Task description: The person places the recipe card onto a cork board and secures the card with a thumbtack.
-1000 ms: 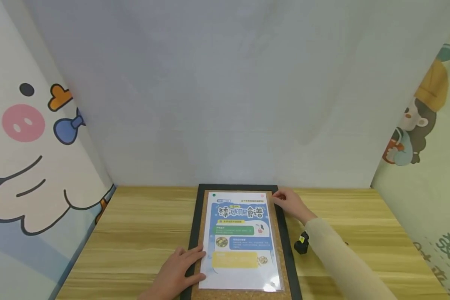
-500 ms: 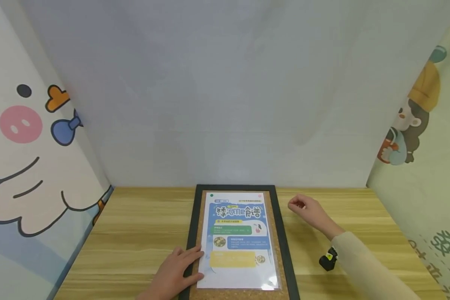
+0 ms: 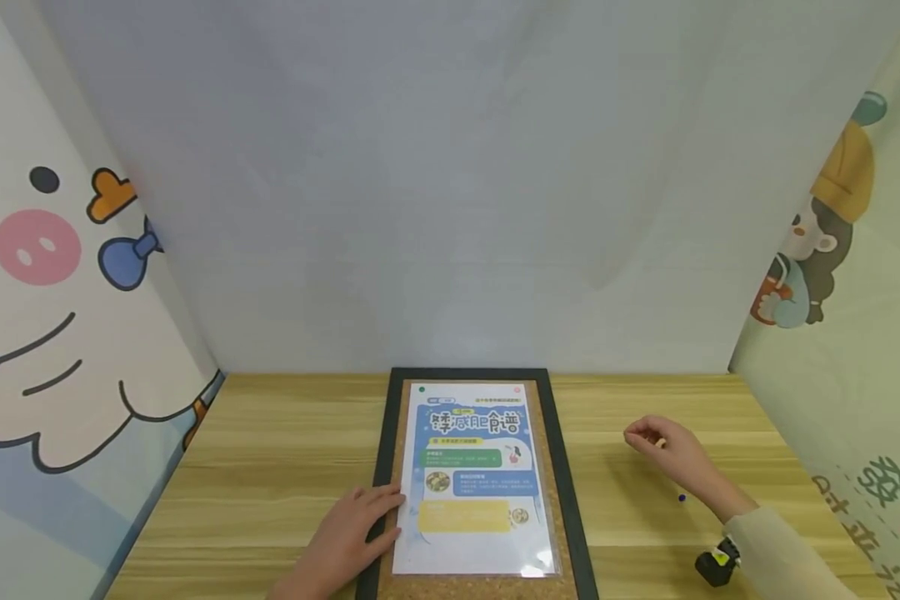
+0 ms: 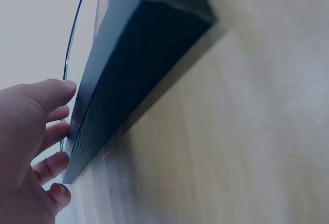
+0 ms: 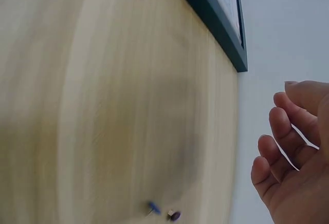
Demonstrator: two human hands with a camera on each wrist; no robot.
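A cork board in a black frame lies on the table, with a printed sheet on it. A green pin and a pink pin sit at the sheet's top corners. My left hand rests over the frame's left side, its relaxed fingertips at the sheet's left edge. To the right of the board, my right hand hovers above the table, fingers loosely curled and nothing visible in them. Below it lie a blue push pin and a dark purple push pin.
The wood-patterned table extends on both sides of the board. A pale grey curtain hangs behind it. Cartoon-printed panels stand at the left and right. The black wrist camera sits by the right sleeve.
My right hand has left the sheet's top right corner and moved right and toward me, over the table. A blue push pin now shows beside it. The left hand stays on the board.
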